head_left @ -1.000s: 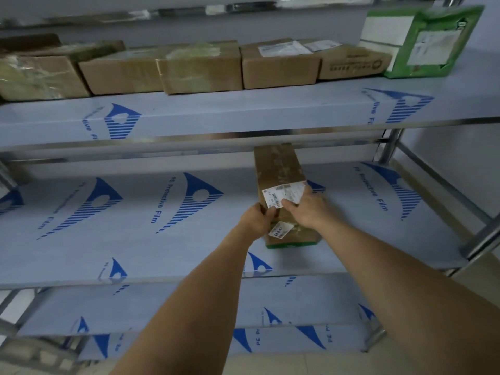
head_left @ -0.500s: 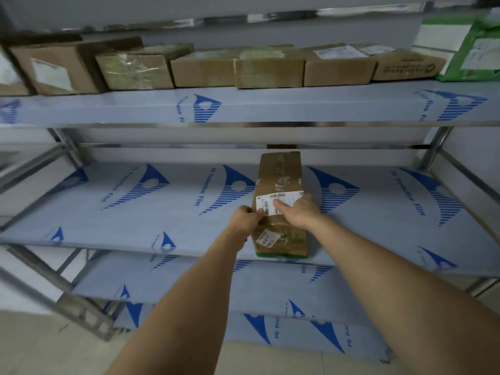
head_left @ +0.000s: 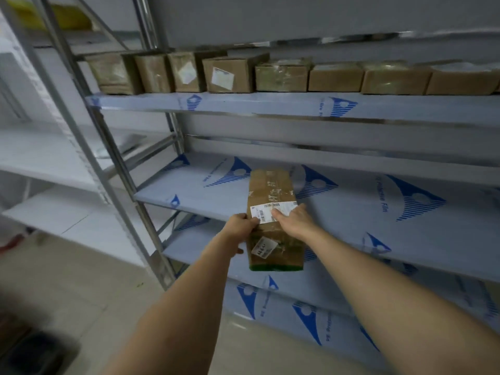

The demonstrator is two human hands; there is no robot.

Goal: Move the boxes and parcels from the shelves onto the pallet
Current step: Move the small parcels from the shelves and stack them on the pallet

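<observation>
Down at 6 o'clock, two bare arms reached up from the bottom edge toward the middle. Near the center, the left hand gripped the left side of a long brown parcel, its fingers curled round the edge. At about 1 o'clock from it, the right hand lay on top of the parcel by the white label, and its fingers seemed to wrap the right side. The parcel's near end stuck out past the front lip of the middle shelf, and its far end was over the shelf.

Farther back, toward 12 o'clock, the upper shelf was full with a row of brown boxes standing side by side.

No pallet could be seen. The job looked like it had a long way to go: this one parcel was only being taken off, and every box up top had to be moved too. Any parcels already moved could not be seen.
</observation>
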